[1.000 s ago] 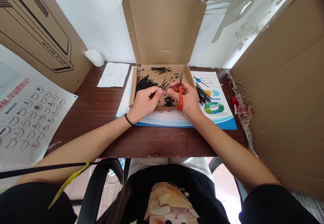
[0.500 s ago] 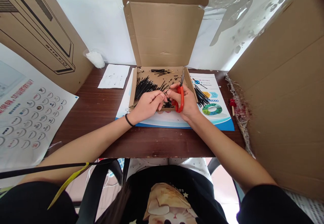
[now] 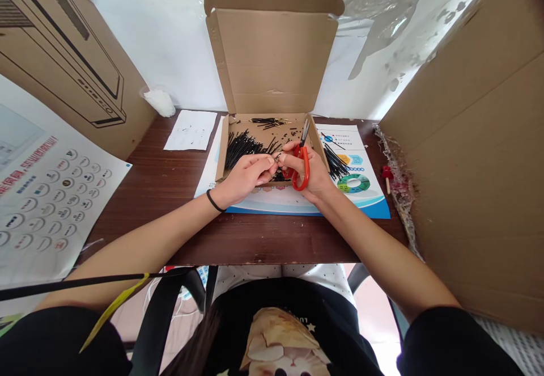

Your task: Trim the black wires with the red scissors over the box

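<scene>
1. Red on the handles of the scissors (image 3: 306,169), with silvery grey on the blades.
2. Plain black on the strands (image 3: 242,152) at the left; black with gold-coloured ends on the small bundle (image 3: 268,122) farther back.
3. Plain brown on the cardboard box (image 3: 274,53).
4. Dark reddish brown on the tabletop (image 3: 272,237).
5. White and blue on the printed sheet (image 3: 376,210), with orange and light-blue hexagons and a green-and-blue ring.
6. White with dark specks on the small paper (image 3: 191,129).
7. Black on the wristband (image 3: 215,201).
8. White with dark dots on the trousers (image 3: 314,274).
</scene>
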